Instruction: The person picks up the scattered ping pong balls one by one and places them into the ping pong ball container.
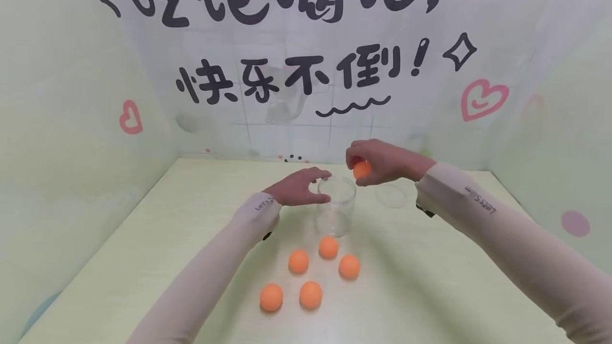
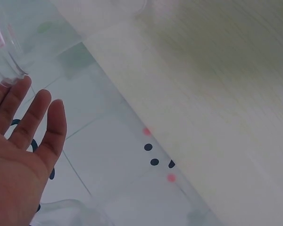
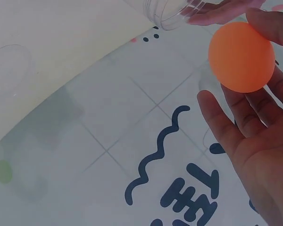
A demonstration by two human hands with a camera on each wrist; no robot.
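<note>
Here's the right hand (image 1: 382,162), grip closed around an orange ping-pong ball (image 1: 362,170), just beside the clear jar's (image 1: 334,219) rim, towards the surface's (image 1: 459,264) far edge! Left hand (image 1: 297,188), grip curved round that rim. Clear round lid (image 1: 391,196) towards the far right corner; five loose orange balls (image 1: 311,295) nearer the near edge.
</note>
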